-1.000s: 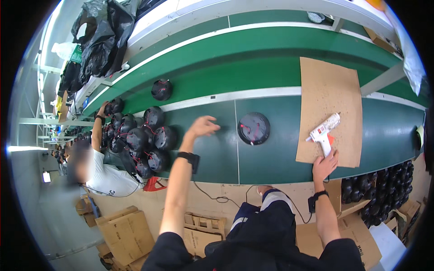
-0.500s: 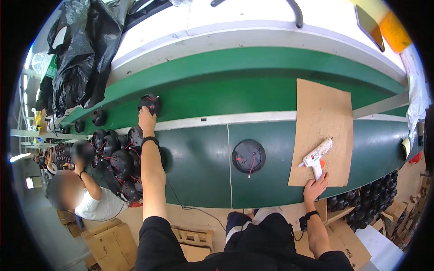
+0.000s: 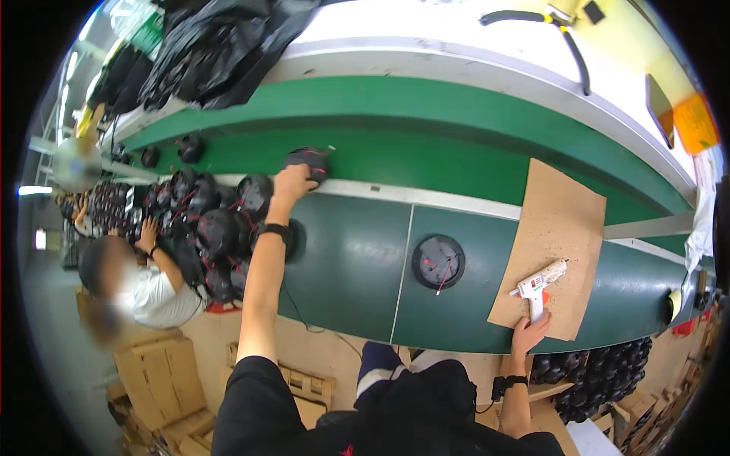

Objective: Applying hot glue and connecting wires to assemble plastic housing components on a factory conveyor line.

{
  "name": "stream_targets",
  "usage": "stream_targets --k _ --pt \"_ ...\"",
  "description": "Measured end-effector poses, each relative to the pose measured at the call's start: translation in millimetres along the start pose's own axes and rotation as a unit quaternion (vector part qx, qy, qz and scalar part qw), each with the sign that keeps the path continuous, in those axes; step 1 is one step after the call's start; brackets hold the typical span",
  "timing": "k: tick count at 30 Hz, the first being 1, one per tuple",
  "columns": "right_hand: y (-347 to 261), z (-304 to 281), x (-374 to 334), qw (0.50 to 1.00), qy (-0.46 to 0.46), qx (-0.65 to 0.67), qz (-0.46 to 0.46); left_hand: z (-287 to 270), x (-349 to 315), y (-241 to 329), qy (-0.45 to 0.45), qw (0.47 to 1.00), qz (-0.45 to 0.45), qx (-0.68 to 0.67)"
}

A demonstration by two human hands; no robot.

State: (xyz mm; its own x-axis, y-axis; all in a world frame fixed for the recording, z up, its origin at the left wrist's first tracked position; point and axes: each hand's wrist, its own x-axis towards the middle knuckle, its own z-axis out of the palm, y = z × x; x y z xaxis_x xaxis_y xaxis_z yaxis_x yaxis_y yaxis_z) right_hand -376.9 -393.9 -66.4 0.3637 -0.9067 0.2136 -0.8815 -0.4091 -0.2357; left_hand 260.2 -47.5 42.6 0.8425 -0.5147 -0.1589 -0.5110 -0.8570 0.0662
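Left hand grasps a black unit on the green strip, right hand stays at the glue gun

The black round unit (image 3: 306, 158) is at the green strip (image 3: 426, 163), just behind the pale rail (image 3: 456, 201), and the left hand (image 3: 295, 182) is on it. The fingers of this hand grasp its near side; whether it is lifted, I cannot tell. One second ago, this hand was free in the air above the bench (image 3: 350, 243), and the unit was lying alone; half a second ago, the hand had already reached it.

The right hand (image 3: 530, 332) has its fingers closed at the lower end of the handle of the white glue gun (image 3: 534, 286), as in both earlier pictures. The gun lies on the brown cardboard sheet (image 3: 566, 213), near the front edge of the bench.

Between the two hands, a second round unit (image 3: 449, 254) rests on the bench, just right of the seam, and it has remained there. To the left, many black units (image 3: 217, 232) are crowded together, with red wires visible. Beyond them, a co-worker (image 3: 163, 292) has one hand near this group. On the upper shelf (image 3: 411, 30), pliers (image 3: 578, 57) with black and yellow handles now show more completely, because the view has shifted.
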Motion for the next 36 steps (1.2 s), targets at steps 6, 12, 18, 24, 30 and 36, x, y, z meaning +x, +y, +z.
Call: stream_targets --k 6,12,18,24,30,36 --pt "-23.7 -20.2 45.3 0.993 -0.116 0.010 -0.023 23.8 -165.1 92.9 -0.125 0.984 0.123 -0.036" --pt "-38.5 0.4 77.7 0.977 -0.192 -0.067 0.064 61.6 -275.7 154.1 0.001 0.951 0.120 -0.286" --pt "-10.2 -18.6 72.7 0.939 -0.166 0.286 0.092 49.9 -275.4 160.7 -0.011 0.953 0.030 -0.302" --pt "-113.5 -134.9 -30.4 0.674 -0.249 0.655 0.233 62.1 -265.0 144.4 -0.062 0.950 0.079 -0.294" --pt "-119.1 -188.6 -81.4 0.913 -0.310 0.258 0.052 63.0 -232.5 129.2 -0.156 0.920 0.229 -0.277" --pt "-202.3 -217.9 -112.9 0.849 -0.406 0.336 0.028 61.8 -213.6 74.5 -0.102 0.846 0.253 -0.457"
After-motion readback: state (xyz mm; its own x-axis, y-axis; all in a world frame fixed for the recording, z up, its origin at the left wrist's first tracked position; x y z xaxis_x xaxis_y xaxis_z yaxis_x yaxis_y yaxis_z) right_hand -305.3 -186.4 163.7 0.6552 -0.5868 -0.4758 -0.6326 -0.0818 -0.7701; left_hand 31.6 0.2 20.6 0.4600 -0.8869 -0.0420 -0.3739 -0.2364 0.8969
